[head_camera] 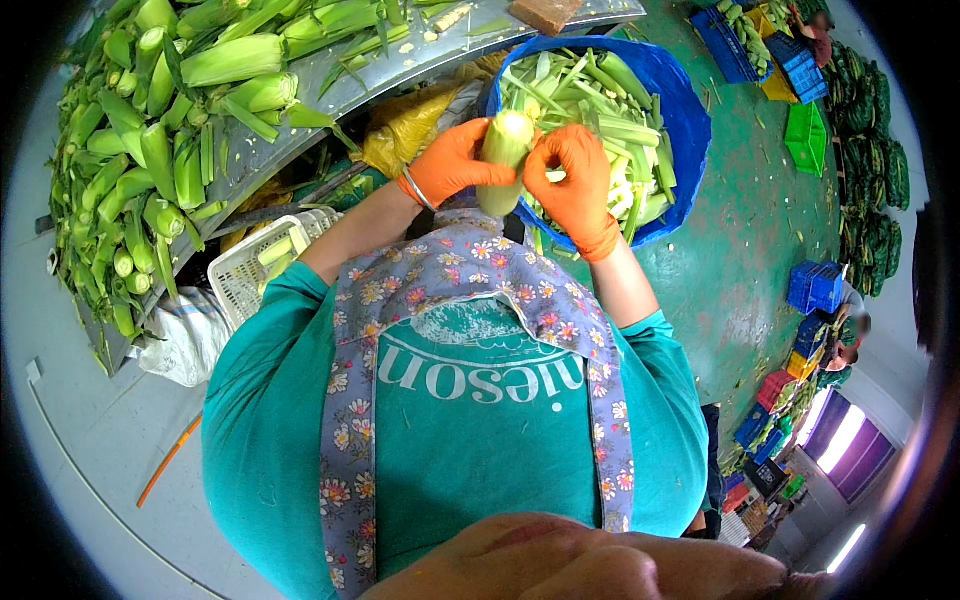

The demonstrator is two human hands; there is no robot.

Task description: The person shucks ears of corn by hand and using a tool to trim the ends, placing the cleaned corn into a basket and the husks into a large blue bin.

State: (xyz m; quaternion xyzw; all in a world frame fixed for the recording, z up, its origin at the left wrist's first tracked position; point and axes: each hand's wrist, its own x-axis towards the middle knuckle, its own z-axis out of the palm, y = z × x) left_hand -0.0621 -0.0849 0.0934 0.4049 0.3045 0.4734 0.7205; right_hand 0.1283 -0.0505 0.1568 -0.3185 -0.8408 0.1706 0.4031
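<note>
An ear of corn point(504, 161) with pale green husk stands roughly upright before my chest, its cut end up. My left hand point(459, 165), in an orange glove, grips it with the fingers behind and the thumb across the front. My right hand point(574, 176), also gloved in orange, is at the ear's right side with thumb and forefinger curled together; whether it pinches a bit of husk is hidden. Beyond both hands a blue tub point(686, 142) holds stripped husk leaves point(626, 131). A big pile of unhusked corn point(157, 157) covers the metal table at the left.
The metal table's edge point(420, 71) curves past my left hand, with a brown block point(545, 11) on it. Below stand a white plastic basket point(240, 277) with some ears and a white sack point(184, 337). Crates point(814, 289) and other people are far right on the green floor.
</note>
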